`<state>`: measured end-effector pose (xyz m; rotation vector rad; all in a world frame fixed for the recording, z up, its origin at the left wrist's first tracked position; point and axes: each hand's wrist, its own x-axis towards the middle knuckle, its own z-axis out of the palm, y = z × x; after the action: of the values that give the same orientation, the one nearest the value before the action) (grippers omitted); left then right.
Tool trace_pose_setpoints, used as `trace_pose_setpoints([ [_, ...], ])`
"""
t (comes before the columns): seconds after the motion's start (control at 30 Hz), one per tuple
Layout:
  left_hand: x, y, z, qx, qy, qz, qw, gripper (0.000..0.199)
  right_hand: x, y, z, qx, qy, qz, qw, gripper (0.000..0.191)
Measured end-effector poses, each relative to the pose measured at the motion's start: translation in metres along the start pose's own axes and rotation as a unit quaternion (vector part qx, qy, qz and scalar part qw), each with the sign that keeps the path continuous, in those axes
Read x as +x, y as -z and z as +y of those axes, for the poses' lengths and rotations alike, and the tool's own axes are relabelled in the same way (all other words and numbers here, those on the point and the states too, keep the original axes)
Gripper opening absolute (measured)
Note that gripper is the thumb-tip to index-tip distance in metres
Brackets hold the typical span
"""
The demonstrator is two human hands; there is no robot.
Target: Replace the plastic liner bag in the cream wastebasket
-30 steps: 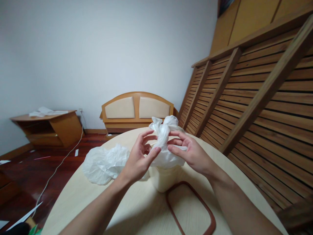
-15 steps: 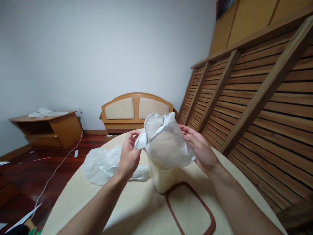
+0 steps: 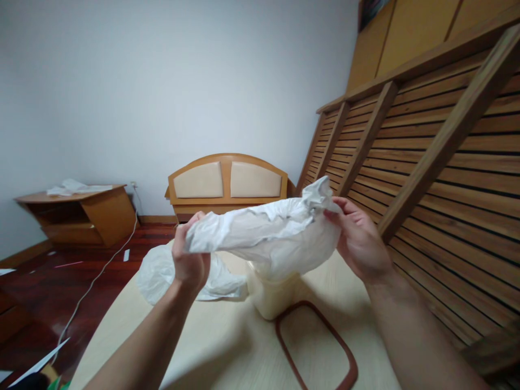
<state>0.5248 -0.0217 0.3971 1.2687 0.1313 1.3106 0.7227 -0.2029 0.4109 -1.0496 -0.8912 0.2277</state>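
Observation:
A white plastic bag (image 3: 264, 227) is stretched sideways between my two hands, its lower part hanging over the mouth of a cream-coloured bin (image 3: 270, 298). My left hand (image 3: 190, 254) grips the bag's left edge, fingers closed on it. At the other end my right hand (image 3: 359, 238) pinches the bunched right edge. The bin stands upright on the round table, and the bag hides its top. In front of it lies a brown rounded rectangular ring (image 3: 352, 360), flat on the tabletop. Another crumpled white plastic bag (image 3: 154, 273) rests left of the bin.
The round pale table (image 3: 227, 346) fills the foreground. Beyond it stand a wooden headboard (image 3: 227, 200) and a low wooden cabinet (image 3: 101, 216) at the wall. A large slatted wooden panel (image 3: 439, 179) leans on the right. A white cable (image 3: 99, 273) runs across the floor.
My hands have moved apart, left hand leftward and right hand rightward. The bag has been drawn out wide between them, while the bin and brown ring stay in place.

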Motion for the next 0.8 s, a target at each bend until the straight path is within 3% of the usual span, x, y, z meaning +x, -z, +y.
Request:
trace_pose_setpoints([
  [0.1, 0.003, 0.006, 0.012, 0.009, 0.108, -0.132, 0.985, 0.052, -0.001, 0.01, -0.012, 0.012, -0.031, -0.092, 0.995, 0.04],
  [0.17, 0.002, 0.008, 0.019, 0.025, 0.125, -0.211, 0.969, 0.059, -0.003, 0.018, -0.018, -0.01, -0.058, -0.166, 0.984, 0.047],
  [0.27, -0.01, 0.004, 0.031, 0.136, 0.072, -0.301, 0.941, 0.051, -0.004, 0.028, -0.019, -0.094, -0.089, -0.22, 0.967, 0.041],
  [0.37, -0.029, -0.006, 0.044, 0.333, -0.016, -0.382, 0.862, 0.047, -0.005, 0.027, -0.017, -0.147, -0.107, -0.233, 0.955, 0.033],
  [0.5, -0.055, -0.023, 0.049, 0.449, -0.099, -0.425, 0.78, 0.062, -0.007, 0.013, -0.018, -0.134, -0.069, -0.185, 0.971, 0.036],
  [0.6, -0.066, -0.03, 0.039, 0.474, -0.146, -0.442, 0.747, 0.058, -0.007, 0.003, -0.018, -0.132, -0.033, -0.117, 0.984, 0.036],
  [0.7, -0.071, -0.033, 0.024, 0.506, -0.16, -0.393, 0.75, 0.043, -0.006, -0.003, -0.015, -0.115, -0.02, -0.072, 0.991, 0.035],
  [0.8, -0.071, -0.034, 0.016, 0.486, -0.125, -0.346, 0.793, 0.034, -0.007, -0.006, -0.009, -0.113, -0.016, -0.059, 0.992, 0.034],
])
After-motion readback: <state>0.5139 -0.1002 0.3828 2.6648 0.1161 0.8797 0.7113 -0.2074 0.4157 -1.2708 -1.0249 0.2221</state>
